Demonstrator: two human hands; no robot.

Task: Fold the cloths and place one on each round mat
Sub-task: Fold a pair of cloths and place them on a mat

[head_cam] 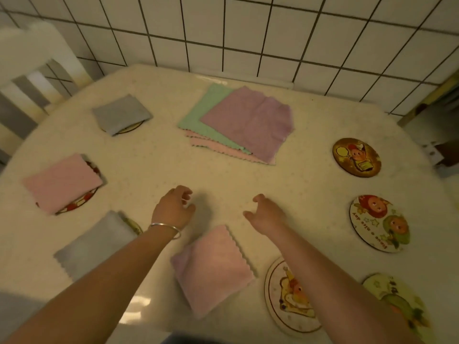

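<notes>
Head view is showing my left hand (173, 208) and right hand (267, 213) hovering over the glossy speckled table (149, 155), both with fingers loosely curled and holding nothing. Between my forearms a folded pink cloth (212, 271), soft and square with a zigzag edge, is lying flat on the table, just left of a round cartoon mat (288, 296). On the left, three folded cloths are sitting on mats: grey far (121, 114), pink in the middle (62, 183), grey near (94, 247). At the far centre a flat stack (238, 122) of unfolded cloths is lying, purple over green over pink. On the right, three more printed mats (356, 157) (378, 223) (397, 301) are lying bare. A thin metal bangle (165, 228) is circling my left wrist.
</notes>
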